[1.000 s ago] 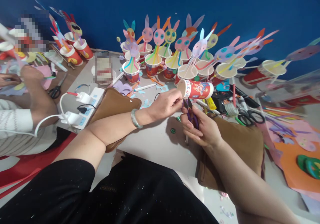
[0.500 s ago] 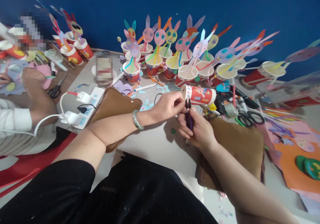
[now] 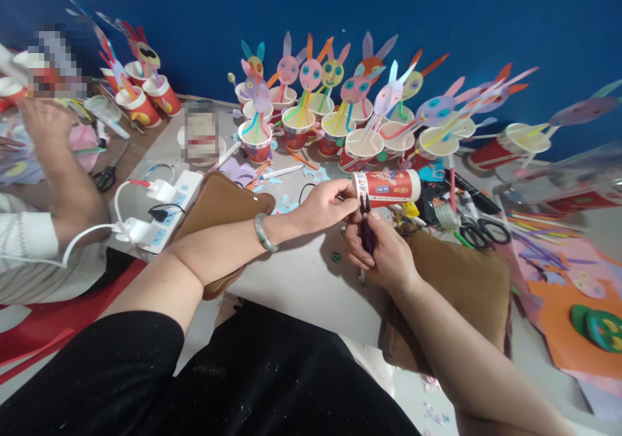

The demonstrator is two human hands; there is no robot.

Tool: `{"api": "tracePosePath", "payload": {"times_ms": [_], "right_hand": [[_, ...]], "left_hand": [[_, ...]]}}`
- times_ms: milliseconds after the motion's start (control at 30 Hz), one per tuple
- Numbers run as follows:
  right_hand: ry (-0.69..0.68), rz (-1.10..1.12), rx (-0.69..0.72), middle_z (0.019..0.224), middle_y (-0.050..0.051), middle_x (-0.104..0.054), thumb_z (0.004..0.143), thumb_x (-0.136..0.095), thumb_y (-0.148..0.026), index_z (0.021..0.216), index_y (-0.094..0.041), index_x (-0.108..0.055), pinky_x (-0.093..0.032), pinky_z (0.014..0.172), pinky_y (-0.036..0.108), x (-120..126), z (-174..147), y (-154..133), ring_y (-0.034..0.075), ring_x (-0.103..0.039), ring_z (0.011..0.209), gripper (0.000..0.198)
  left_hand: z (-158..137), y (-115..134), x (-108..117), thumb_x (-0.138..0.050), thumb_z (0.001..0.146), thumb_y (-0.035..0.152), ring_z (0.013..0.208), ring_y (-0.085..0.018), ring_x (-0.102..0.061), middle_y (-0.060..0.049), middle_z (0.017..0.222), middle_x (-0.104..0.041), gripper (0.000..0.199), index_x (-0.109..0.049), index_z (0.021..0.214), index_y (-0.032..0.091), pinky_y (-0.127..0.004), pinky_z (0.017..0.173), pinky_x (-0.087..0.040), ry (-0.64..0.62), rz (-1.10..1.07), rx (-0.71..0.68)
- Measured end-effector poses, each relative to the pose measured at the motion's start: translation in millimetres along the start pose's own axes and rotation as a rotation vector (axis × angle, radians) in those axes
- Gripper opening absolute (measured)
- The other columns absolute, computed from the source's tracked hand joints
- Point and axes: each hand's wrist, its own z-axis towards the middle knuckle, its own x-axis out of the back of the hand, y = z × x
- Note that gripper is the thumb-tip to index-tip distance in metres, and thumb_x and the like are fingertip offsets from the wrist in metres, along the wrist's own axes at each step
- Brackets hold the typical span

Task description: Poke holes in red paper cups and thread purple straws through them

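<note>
A red printed paper cup lies on its side just beyond my hands. My left hand, with a bangle on its wrist, is closed at the cup's left end, thumb and fingers on its edge; some fingertips are hidden. My right hand is wrapped round dark-handled pliers. The jaws point up, slightly apart, at the lower left edge of the cup. Whether they touch it I cannot tell. A small green heart-shaped piece lies on the table below my hands.
Several paper cups with rabbit-faced figures stand along the blue wall. Brown cushions lie on both sides. Scissors and coloured paper are at right, a power strip at left. Beside it is a co-worker's arm.
The red cup has turned a little, showing more of its lower print, and its right end has risen slightly. My right hand still holds the pliers. The co-worker's hand has moved up and left.
</note>
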Motion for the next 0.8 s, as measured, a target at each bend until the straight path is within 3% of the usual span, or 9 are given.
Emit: {"api": "tracePosePath", "payload": {"times_ms": [133,400,633,800], "right_hand": [[0.003,-0.016,-0.013,0.057,-0.009,-0.059,0.085,-0.075,-0.064,0.093,-0.024,-0.052,-0.019,0.032,0.019,1,0,-1,0.003,-0.021,0.032,0.048],[0.014,-0.018,-0.036,0.058,-0.009,-0.058,0.086,-0.074,-0.064,0.093,-0.023,-0.054,-0.019,0.032,0.019,-1,-2,-1,0.003,-0.02,0.033,0.046],[0.059,-0.036,0.026,0.06,-0.009,-0.059,0.09,-0.071,-0.064,0.094,-0.023,-0.053,-0.023,0.032,0.02,-7,-5,2,0.003,-0.023,0.033,0.044],[0.094,-0.042,0.049,0.062,-0.008,-0.06,0.09,-0.07,-0.064,0.092,-0.023,-0.054,-0.025,0.031,0.019,-10,-8,4,0.003,-0.026,0.033,0.044]], "left_hand": [[0,2,-1,-0.059,0.095,0.016,0.062,-0.009,-0.067,0.003,0.066,-0.062,0.02,-0.05,0.078,0.017,-0.022,0.063,-0.056,0.014,-0.109,0.081],[-3,8,-3,-0.059,0.094,0.01,0.056,-0.008,-0.065,0.006,0.063,-0.058,0.022,-0.045,0.079,0.019,-0.021,0.061,-0.057,0.094,-0.16,0.164],[0,7,-2,-0.057,0.093,0.012,0.06,-0.005,-0.065,0.005,0.07,-0.064,0.012,-0.05,0.085,0.017,-0.022,0.07,-0.056,0.043,-0.291,0.304],[-1,1,-3,-0.06,0.091,0.019,0.067,-0.006,-0.065,0.003,0.078,-0.065,0.006,-0.055,0.089,0.016,-0.023,0.073,-0.056,0.009,-0.309,0.281]]}}
